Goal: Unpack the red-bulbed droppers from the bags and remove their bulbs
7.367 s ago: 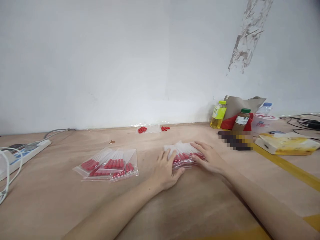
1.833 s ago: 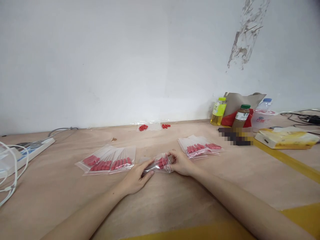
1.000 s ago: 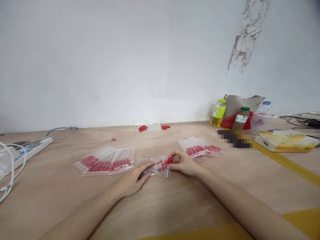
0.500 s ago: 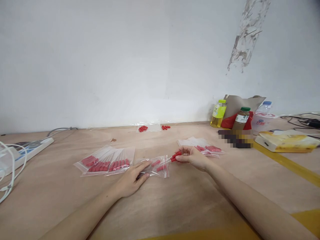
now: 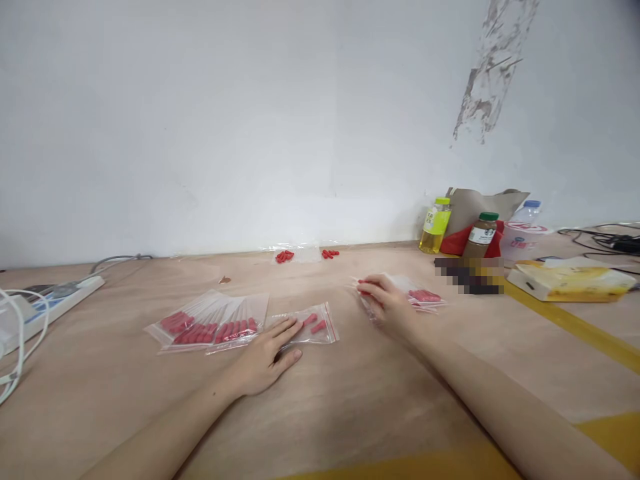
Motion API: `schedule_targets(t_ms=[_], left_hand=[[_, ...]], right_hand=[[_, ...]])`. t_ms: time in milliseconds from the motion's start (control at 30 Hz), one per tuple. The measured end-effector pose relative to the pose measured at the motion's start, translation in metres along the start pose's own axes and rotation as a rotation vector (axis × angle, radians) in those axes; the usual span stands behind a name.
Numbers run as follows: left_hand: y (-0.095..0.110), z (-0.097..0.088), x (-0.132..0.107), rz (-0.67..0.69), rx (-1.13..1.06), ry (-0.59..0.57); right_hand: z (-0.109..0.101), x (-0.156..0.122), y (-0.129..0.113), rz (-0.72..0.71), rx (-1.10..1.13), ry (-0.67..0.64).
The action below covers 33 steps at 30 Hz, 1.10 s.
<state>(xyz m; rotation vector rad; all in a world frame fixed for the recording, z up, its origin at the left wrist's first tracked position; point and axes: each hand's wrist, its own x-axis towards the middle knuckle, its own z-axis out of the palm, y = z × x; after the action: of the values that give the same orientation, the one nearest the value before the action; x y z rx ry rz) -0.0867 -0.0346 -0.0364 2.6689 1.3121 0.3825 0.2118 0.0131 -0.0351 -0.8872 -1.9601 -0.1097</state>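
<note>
My left hand (image 5: 267,353) lies with its fingers spread over a clear zip bag (image 5: 327,327), pressing it to the table. Inside the bag are small red knobbed pieces (image 5: 317,327), partly covered by my fingers. Left of it, a fan of overlapping zip bags (image 5: 220,317) shows red pieces along their lower ends. My right hand (image 5: 390,307) is closed at the left edge of another pile of bags (image 5: 426,298). Between its fingertips shows a bit of a red piece (image 5: 361,283) with thin whitish ends; most of it is hidden.
Two small groups of red pieces (image 5: 285,257) lie on clear plastic by the wall. To the right stand a yellow-capped bottle (image 5: 434,227), a green-capped bottle (image 5: 481,237), a tub (image 5: 523,240) and a tissue pack (image 5: 570,281). A power strip (image 5: 60,307) with white cables lies left.
My right hand has moved right, from the bag's open end to the right pile, with the red pieces in its fingers. The bag under my left hand now lies flatter.
</note>
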Motion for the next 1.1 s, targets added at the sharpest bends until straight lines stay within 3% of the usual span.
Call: schedule_targets(t_ms=[133,367,567,767,1100], left_hand=[[-0.001,0.001,0.000,0.011,-0.001,0.015],[0.000,0.000,0.000,0.008,-0.011,0.010],[-0.001,0.000,0.000,0.020,-0.039,0.021],[0.000,-0.001,0.000,0.017,-0.034,0.021],[-0.001,0.000,0.001,0.017,-0.020,0.013]], right_hand=[[0.013,-0.013,-0.002,-0.168,-0.188,-0.237],[0.015,-0.013,-0.002,-0.197,-0.284,-0.399],[0.015,-0.011,-0.002,-0.157,-0.248,-0.434],[0.011,-0.010,0.000,-0.010,-0.104,-0.421],[0.013,-0.007,-0.005,0.170,-0.084,-0.360]])
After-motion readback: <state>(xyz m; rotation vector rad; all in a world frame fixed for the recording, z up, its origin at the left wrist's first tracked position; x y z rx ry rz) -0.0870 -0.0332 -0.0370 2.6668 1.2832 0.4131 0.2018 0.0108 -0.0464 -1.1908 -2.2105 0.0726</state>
